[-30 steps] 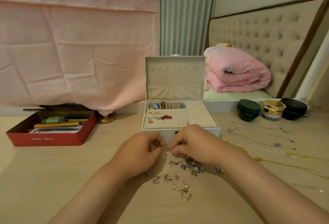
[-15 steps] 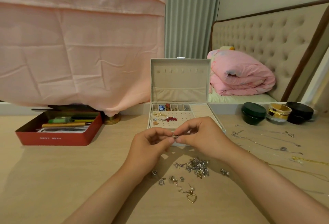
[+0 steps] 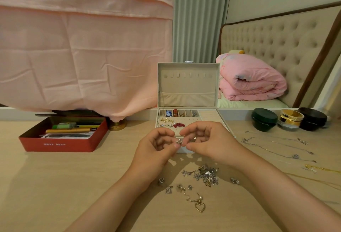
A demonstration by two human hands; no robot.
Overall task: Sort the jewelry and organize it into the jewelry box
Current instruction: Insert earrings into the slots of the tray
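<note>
A beige jewelry box stands open in the middle of the table, with several earrings pinned on its tray and small pieces in its back compartments. In front of the box, my left hand and my right hand meet above the table and pinch one small silver earring between their fingertips. Below the hands lies a pile of silver and gold earrings. Loose pieces lie nearer me, among them a gold heart pendant.
A red tin with pens and papers sits at the left. Thin chain necklaces are laid out at the right. Three round jars stand at the back right. A pink cloth hangs behind, over a brass base.
Both hands have risen from the earring pile on the table to the front of the box, and they now hold a small earring between them.
</note>
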